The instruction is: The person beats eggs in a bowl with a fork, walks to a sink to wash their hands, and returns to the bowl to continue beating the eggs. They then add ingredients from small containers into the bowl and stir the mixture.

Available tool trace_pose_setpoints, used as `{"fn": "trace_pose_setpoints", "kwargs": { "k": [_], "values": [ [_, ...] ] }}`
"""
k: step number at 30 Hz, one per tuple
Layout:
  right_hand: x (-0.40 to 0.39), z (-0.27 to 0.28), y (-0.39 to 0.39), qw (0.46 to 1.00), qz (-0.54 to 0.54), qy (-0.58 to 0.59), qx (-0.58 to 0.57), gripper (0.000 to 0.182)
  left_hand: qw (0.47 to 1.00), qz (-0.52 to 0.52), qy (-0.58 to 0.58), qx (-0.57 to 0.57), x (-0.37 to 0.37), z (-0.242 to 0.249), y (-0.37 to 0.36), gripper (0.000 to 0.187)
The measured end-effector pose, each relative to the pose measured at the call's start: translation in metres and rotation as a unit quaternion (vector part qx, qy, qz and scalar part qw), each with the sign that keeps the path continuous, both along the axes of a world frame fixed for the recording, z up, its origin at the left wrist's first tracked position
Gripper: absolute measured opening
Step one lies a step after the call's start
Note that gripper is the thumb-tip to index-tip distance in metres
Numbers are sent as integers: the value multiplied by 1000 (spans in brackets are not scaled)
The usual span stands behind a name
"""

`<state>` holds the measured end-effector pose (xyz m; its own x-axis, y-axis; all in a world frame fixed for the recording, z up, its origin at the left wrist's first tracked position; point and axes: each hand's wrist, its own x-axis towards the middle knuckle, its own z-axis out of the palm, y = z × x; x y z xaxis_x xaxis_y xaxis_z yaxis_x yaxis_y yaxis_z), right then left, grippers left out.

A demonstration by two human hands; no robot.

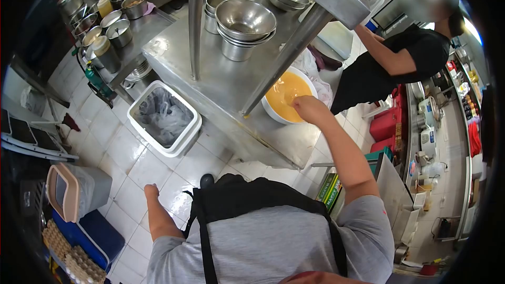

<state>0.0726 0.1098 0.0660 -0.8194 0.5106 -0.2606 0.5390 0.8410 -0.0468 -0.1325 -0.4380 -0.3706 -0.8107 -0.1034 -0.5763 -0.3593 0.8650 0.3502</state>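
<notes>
A white bowl (266,109) of yellow-orange liquid (283,92) stands at the corner of the steel table. My right hand (309,109) is at the bowl's near right rim with its fingers closed. What it holds, if anything, is hard to make out; the liquid's surface shows swirls beside it. My left hand (151,191) hangs low at my side over the tiled floor, fingers curled, with nothing seen in it. A crumpled white plastic bag (313,68) lies beside the bowl.
Stacked steel bowls (245,20) stand on the steel table (221,92), near its posts. A lined white bin (181,150) is on the floor before it. Metal pots (119,33) crowd the left counter. A co-worker in black (392,66) stands at the right.
</notes>
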Motion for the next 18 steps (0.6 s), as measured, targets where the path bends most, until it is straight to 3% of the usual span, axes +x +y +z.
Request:
{"fn": "trace_pose_setpoints", "kwargs": {
  "k": [3,4,7,8,10,12,16,18],
  "values": [
    [26,17,23,981,-78,75,-164,21,999,-23,47,-7,-3,-13,-12,27],
    [33,7,36,978,-120,98,-143,24,997,-29,66,-8,0,-19,-16,27],
    [29,-19,8,993,-92,24,76,25,981,-158,109,-20,-1,-33,-30,27],
    [21,-13,-11,997,-39,-1,60,25,968,-204,134,-54,0,-27,-28,26],
    [16,7,-6,998,-57,-1,31,26,930,-298,176,-124,7,-9,-28,25],
    [10,10,1,991,-131,1,14,26,977,-164,111,-76,12,8,-20,24],
    [14,-4,1,999,46,-10,13,25,1000,18,-6,-4,11,17,-14,29],
    [13,18,14,996,-24,-67,50,25,1000,-7,18,-20,13,15,-19,29]
  ]
}}
